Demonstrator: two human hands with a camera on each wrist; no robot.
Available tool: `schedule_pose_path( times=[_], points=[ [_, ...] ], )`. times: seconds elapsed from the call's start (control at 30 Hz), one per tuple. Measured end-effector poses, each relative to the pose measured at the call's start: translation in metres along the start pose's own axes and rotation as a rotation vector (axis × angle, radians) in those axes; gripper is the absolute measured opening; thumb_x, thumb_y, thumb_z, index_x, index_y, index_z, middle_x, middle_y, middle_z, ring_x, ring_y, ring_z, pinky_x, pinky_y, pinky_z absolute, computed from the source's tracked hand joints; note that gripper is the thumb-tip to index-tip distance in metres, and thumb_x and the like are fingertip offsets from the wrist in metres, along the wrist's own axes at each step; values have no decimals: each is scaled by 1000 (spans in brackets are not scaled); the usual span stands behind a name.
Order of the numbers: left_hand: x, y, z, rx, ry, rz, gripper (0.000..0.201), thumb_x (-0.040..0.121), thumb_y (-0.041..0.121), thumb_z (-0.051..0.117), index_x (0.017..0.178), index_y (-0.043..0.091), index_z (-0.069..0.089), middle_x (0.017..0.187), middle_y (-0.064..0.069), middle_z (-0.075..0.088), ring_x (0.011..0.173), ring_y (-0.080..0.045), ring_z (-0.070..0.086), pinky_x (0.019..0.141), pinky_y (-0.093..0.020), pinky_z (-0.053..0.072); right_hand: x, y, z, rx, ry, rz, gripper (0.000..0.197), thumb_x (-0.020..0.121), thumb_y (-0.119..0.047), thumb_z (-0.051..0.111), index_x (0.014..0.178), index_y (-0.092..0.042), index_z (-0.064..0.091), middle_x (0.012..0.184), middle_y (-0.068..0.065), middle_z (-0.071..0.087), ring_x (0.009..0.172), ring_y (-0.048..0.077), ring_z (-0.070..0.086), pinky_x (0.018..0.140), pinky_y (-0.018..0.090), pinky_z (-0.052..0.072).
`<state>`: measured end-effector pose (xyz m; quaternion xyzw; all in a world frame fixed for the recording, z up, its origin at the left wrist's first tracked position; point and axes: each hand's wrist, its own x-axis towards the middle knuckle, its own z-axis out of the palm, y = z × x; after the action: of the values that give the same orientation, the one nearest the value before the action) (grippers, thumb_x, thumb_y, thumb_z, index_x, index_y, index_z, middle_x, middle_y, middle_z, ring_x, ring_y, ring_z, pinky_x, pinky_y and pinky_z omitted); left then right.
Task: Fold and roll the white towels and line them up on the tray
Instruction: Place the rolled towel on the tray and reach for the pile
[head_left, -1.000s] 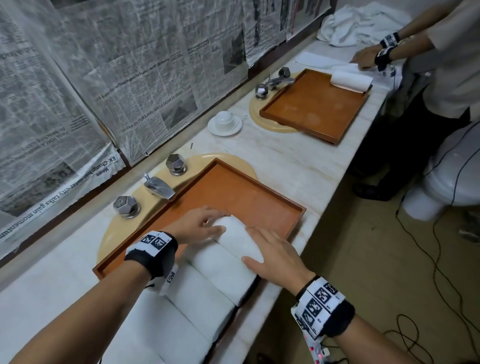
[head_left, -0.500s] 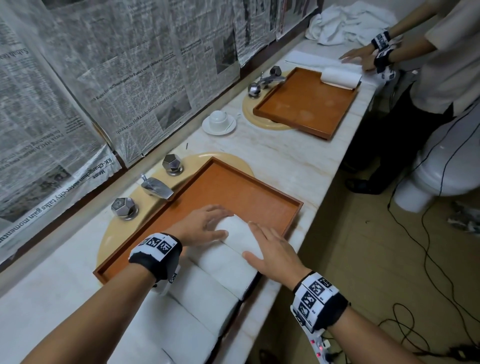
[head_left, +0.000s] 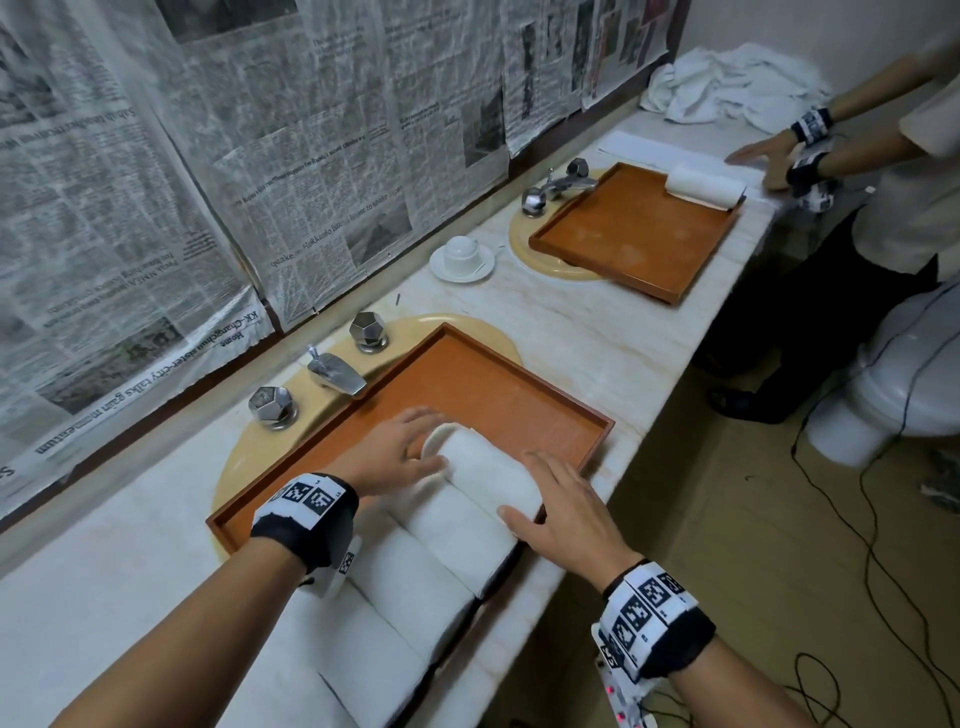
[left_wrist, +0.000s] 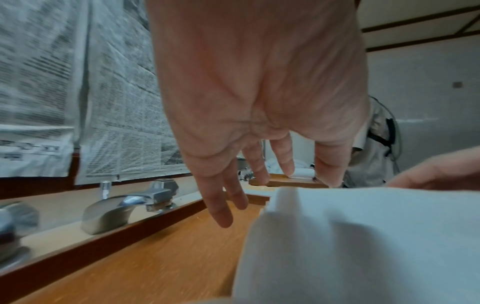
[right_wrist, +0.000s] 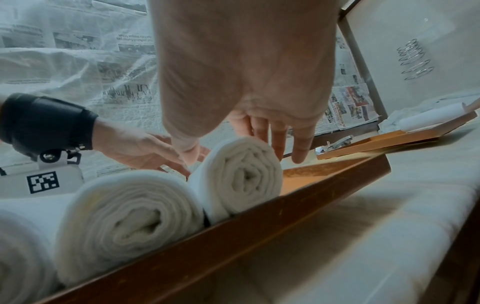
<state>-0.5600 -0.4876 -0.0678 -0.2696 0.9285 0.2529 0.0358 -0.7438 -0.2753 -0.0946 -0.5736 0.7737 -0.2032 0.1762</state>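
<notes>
Newspaper-covered walls backed the marble counter (head_left: 582, 332), where the wooden tray (head_left: 519, 395) held a row of rolled towels. Both the left hand (head_left: 395, 452) and right hand (head_left: 566, 509), fingers straight, seemingly pressed the newest towel roll (head_left: 488, 473) against its neighbour; next came another towel.

2 wooden trays showed: the near tray (head_left: 519, 395) under the left hand (head_left: 395, 449) and right hand (head_left: 566, 514), and the far tray (head_left: 623, 234) well beyond them. At least 4 rolled towels (head_left: 488, 478) ran in a row from the hands back toward the wearer; the frame edge hid any more. 1 far roll (head_left: 704, 184) lay on the far tray. There were 2 faucets, the near faucet (head_left: 335, 371) and the far faucet (head_left: 566, 183), with 4 knobs in all. There were also 1 cup (head_left: 461, 248), 1 saucer (head_left: 441, 267), 1 heap of loose towels (head_left: 727, 83), 1 toilet (head_left: 914, 384) and 2 people.
</notes>
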Motion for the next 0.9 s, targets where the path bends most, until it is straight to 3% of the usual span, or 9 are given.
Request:
schedule_pose_path(
  times=[0.1,0.2,0.4,0.5,0.67,0.77,0.9],
  points=[
    [-24,4,-4,-62,101,-78,57,97,44,57,149,31,40,153,5,38,134,-14,43,106,-35,42,-2,3,-4,17,-8,-12,75,93,-61,49,152,-20,26,153,-3,33,140,14,30,115,39,34],
    [-56,12,-1,-110,173,-178,53,98,44,55,147,33,41,149,6,43,122,-11,49,97,-29,47,-6,3,-7,6,0,-56,74,92,-61,49,151,-21,27,152,-4,33,139,13,31,115,38,34],
    [-129,24,14,-161,262,-306,52,96,47,57,145,36,44,145,9,47,124,-9,47,106,-36,43,-10,-29,-13,-21,5,-202,71,92,-59,50,149,-23,28,151,-4,33,135,14,32,113,34,33],
    [-164,27,26,-178,317,-355,53,95,47,59,144,32,46,142,7,51,122,-7,48,106,-33,42,-13,-50,-5,-61,-21,-275,74,90,-62,46,149,-20,31,152,-1,36,138,16,33,114,38,34],
    [-227,28,47,-209,417,-431,52,93,46,63,141,32,49,139,9,52,122,-5,50,100,-21,38,-25,-94,13,-96,-64,-418,80,88,-65,41,148,-14,37,150,3,41,139,19,35,117,33,27],
    [-260,25,58,-209,436,-494,55,92,53,61,143,36,46,145,11,47,129,-6,46,106,-22,34,-31,-120,24,-107,-76,-478,81,86,-66,41,148,-14,39,150,2,42,139,18,35,116,28,22],
    [-322,20,70,-222,472,-604,60,91,60,58,145,41,41,149,16,40,135,-7,40,108,-27,37,-51,-165,45,-118,-110,-572,85,84,-69,35,147,-13,41,150,3,43,139,19,36,116,29,24]
  ],
)
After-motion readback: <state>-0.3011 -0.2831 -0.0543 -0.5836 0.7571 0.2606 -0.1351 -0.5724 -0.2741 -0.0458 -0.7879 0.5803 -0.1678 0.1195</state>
